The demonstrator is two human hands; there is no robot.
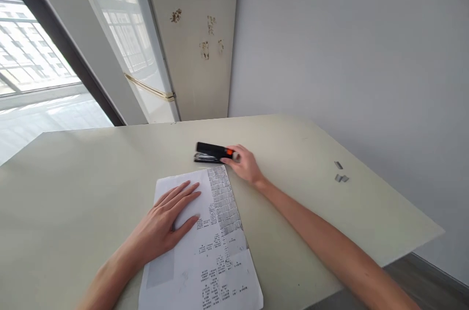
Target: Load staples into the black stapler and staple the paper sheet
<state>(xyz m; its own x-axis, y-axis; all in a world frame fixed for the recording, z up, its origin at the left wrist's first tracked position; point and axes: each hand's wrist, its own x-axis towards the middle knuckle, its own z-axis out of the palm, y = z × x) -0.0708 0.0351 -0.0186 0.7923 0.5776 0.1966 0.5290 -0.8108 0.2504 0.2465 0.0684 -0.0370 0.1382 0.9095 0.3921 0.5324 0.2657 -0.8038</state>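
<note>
A black stapler (212, 150) with an orange-red mark near its rear lies beyond the top edge of the papers, its upper arm raised from the base. Fingers and thumb of my right hand (245, 163) close around its rear end. Printed papers (220, 271) lie on the table in front of me, with a band of grey, brick-like marks along the upper right edge. Flat on their upper left part rests my left hand (168, 217), fingers stretched out and thumb apart, holding nothing.
Several small grey staple strips (340, 178) lie on the pale table (293, 144) at the right. A grey wall (330, 56) borders the table's right and back. At the far left are a window (32, 46) and a white refrigerator-like cabinet with a handle (150, 88).
</note>
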